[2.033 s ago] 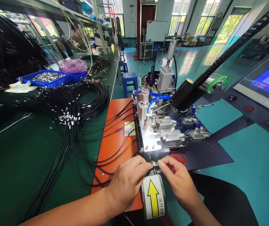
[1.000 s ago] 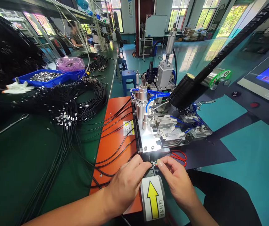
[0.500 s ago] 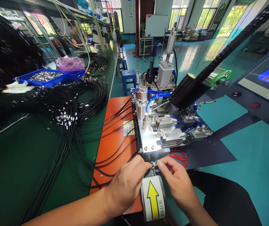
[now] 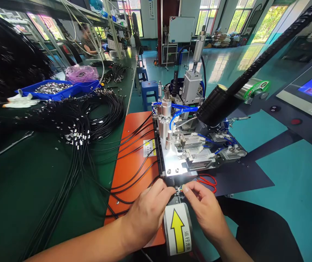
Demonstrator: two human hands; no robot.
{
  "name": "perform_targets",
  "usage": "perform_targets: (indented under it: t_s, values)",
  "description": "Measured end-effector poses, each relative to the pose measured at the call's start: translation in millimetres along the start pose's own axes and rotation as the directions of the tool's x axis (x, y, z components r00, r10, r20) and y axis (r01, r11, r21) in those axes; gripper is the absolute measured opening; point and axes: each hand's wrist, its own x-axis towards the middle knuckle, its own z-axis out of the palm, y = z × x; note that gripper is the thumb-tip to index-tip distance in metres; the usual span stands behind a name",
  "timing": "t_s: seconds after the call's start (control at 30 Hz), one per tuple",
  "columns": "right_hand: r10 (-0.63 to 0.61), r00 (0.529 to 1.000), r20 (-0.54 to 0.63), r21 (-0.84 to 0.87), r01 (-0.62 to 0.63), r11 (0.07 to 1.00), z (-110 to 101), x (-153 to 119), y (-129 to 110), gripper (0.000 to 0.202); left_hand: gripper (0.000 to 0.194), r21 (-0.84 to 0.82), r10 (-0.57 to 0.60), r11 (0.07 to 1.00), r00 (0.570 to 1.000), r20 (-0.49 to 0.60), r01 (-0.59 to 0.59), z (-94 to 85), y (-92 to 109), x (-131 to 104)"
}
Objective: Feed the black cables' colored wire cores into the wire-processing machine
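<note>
My left hand point(image 4: 150, 211) is pinched at the front end of the machine point(image 4: 172, 156), where a black cable seems to end under its fingertips. Facing it, my right hand point(image 4: 203, 207) pinches thin coloured wires point(image 4: 180, 189) between thumb and forefinger. The fingertips of both hands are a small gap apart, above a narrow metal track. Just below them is a white label with a yellow arrow point(image 4: 178, 229). Several black cables point(image 4: 136, 182) cross the orange plate point(image 4: 128, 156) towards the machine's edge.
Red-handled scissors point(image 4: 209, 182) lie right of the machine front. Bundled black cables point(image 4: 104, 116) and a blue tray of metal parts point(image 4: 54, 89) are on the green table. A black lamp point(image 4: 213, 105) hangs over the machine. A person point(image 4: 88, 42) sits far back left.
Both hands stay almost in place, with only slight shifts of the fingers at the wires.
</note>
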Motion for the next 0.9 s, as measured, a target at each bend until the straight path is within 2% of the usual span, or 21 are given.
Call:
perform_targets:
  t_s: [0.27,0.5,0.67,0.9]
  values:
    - [0.011,1.0,-0.001,0.008,-0.011,1.0,-0.3,0.2,0.6,0.031,0.03,0.074,-0.02,0.997,0.996,0.089,0.013,-4.6,4.6,-0.2]
    - [0.012,0.999,-0.031,-0.053,-0.013,0.999,0.2,0.3,0.5,0.033,0.029,0.067,-0.013,0.998,0.998,0.061,0.009,-2.4,3.7,0.3]
    - [0.014,1.0,-0.024,-0.023,-0.014,1.0,1.0,0.2,-0.1,0.034,0.028,0.049,-0.015,0.999,0.998,0.063,0.012,-2.8,4.5,1.5]
    - [0.003,1.0,-0.027,-0.014,-0.003,1.0,0.8,2.2,4.3,0.037,0.025,0.037,0.02,0.999,1.0,0.011,-0.02,-4.0,5.0,2.2]
